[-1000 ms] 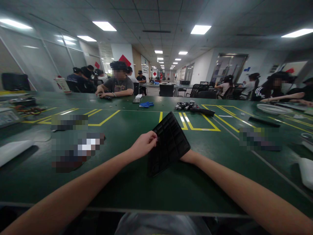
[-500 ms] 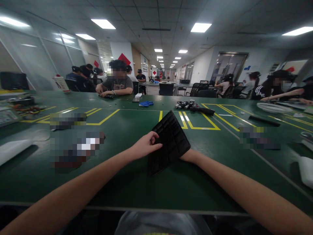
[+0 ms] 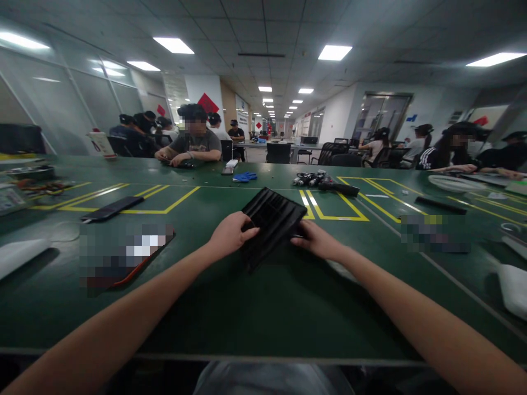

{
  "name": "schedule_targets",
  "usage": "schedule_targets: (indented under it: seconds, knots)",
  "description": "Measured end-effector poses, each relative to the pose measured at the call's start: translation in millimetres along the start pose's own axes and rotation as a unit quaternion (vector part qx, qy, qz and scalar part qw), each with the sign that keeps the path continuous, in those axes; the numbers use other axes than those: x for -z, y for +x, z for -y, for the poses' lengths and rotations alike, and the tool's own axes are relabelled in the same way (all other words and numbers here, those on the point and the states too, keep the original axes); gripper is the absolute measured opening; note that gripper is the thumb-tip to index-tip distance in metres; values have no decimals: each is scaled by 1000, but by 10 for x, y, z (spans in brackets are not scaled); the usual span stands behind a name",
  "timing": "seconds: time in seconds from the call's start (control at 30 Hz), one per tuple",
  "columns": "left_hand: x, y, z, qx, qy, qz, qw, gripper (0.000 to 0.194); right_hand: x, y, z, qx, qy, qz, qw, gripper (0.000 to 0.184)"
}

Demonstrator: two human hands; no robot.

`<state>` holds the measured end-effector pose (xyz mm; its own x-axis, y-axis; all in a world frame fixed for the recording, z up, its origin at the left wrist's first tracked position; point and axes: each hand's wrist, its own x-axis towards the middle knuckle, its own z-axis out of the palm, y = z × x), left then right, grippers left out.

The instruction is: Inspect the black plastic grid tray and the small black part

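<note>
A black moulded tray with rows of small pockets (image 3: 272,220) is held low over the green table (image 3: 255,307), tilted close to flat. My left hand (image 3: 229,235) grips its left edge with fingers curled over it. My right hand (image 3: 316,240) holds the right edge, fingers closed on the rim. Both forearms reach in from the bottom corners.
A dark phone (image 3: 112,208) lies on yellow floor-tape lines at the left, with a blurred-out flat item nearer me. Blue gloves (image 3: 244,176), black cylindrical parts (image 3: 309,178) and a black bar (image 3: 439,205) lie farther out. Several people sit at the table's far side and right.
The tray has tipped from nearly upright down towards flat. My left hand moved from its face to its left edge, and my right hand came out from behind it to hold the right edge.
</note>
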<state>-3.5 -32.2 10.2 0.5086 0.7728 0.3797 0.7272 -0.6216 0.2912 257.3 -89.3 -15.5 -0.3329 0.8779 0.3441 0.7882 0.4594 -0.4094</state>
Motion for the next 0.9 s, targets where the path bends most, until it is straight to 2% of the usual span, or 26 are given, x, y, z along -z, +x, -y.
schedule_targets:
  seconds: [0.07,0.17,0.27,0.37,0.47,0.53,0.57,0.63,0.73,0.83,0.9]
  knots:
    - [94,46,173,54,63,-7,996,31,158,-25,-175,-93,-104,-10,990,37]
    - [179,94,394,120,148,21,981,37,323,-94,-457,-179,-215,6,960,37]
    - [173,122,537,147,195,61,968,40,367,-159,-669,-232,-234,52,943,40]
    - [163,144,598,152,195,70,966,38,368,-183,-746,-249,-212,66,943,47]
    - [200,144,511,125,131,-12,983,31,378,-161,-662,-224,-219,21,949,62]
    - [201,96,338,77,73,-73,992,28,356,-128,-515,-178,-236,-32,955,65]
    - [177,50,223,48,43,-80,995,31,323,-111,-420,-149,-239,-56,958,63]
    - [67,-80,-31,-16,-8,-45,999,38,204,-84,-209,-87,-227,-81,967,57]
    - [-193,-298,-338,-136,-62,58,987,48,-74,-87,80,-16,-190,-48,980,54]
    - [-378,-410,-453,-180,-50,132,973,48,-307,-122,246,-1,-173,21,985,51]
    - [-389,-422,-468,-184,-32,149,971,43,-343,-124,282,0,-172,57,983,50]
